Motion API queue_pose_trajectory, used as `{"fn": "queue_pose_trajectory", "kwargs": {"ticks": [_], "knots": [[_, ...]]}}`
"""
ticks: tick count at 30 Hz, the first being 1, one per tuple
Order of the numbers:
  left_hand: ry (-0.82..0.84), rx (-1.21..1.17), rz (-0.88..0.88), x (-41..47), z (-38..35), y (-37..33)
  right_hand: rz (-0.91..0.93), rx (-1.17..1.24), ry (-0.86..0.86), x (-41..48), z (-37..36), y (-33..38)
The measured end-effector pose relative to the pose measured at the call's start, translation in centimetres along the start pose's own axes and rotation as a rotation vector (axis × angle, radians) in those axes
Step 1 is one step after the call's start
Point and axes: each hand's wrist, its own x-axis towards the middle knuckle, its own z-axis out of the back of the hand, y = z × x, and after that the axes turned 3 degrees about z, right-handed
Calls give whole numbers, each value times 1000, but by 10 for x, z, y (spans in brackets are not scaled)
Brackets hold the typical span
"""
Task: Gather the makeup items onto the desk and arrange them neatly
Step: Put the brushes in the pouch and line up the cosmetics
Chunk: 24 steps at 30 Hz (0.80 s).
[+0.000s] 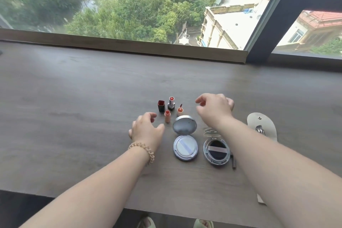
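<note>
On the wooden desk stand a dark red lipstick cap, an open silver lipstick, a small peach tube and a peach bottle with its applicator. In front of them lie an open white cushion compact and an open dark cushion compact, partly hidden by my right forearm. My left hand hovers just left of the peach tube, fingers apart and empty. My right hand hovers to the right of the peach bottle, fingers spread, holding nothing.
A beige pouch with metal tools lies to the right, partly under my right arm. A thin dark pencil lies beside the dark compact. A raised window sill borders the desk's far edge. Feet in green slippers show below the front edge.
</note>
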Motion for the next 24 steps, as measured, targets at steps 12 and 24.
{"fn": "queue_pose_trajectory", "kwargs": {"ticks": [12,24], "knots": [[47,42,-70,36,-25,-9,117,132,385,54,-38,6],[-8,34,-82,39,-23,-5,236,75,343,60,-40,12]]}}
